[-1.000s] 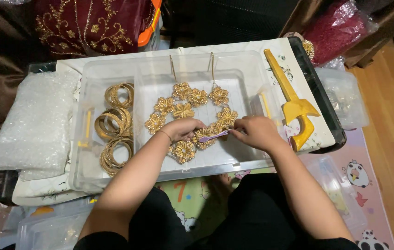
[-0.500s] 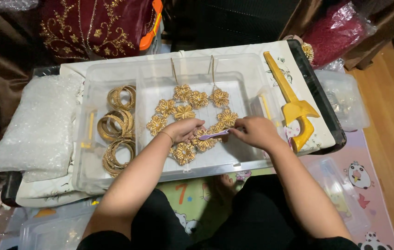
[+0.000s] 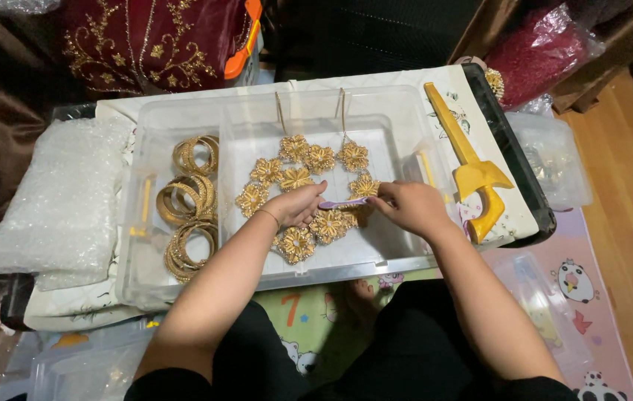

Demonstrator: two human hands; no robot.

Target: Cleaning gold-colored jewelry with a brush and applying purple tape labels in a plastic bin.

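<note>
A gold necklace of flower-shaped pieces (image 3: 296, 177) lies in the wide middle compartment of a clear plastic box (image 3: 257, 119). My left hand (image 3: 298, 204) rests on its lower flowers, fingers curled, pressing them down. My right hand (image 3: 409, 206) holds a small purple brush (image 3: 342, 203) by its handle, its head pointing left toward my left hand over the necklace. Both hands are inside the box.
Several gold bangles (image 3: 186, 204) fill the box's left compartment. A yellow plastic tool (image 3: 472, 167) lies right of the box. A bubble-wrap bundle (image 3: 56, 200) sits at left, red embroidered fabric (image 3: 145, 37) behind, clear bags (image 3: 547, 160) at right, wooden floor (image 3: 628, 193) beyond.
</note>
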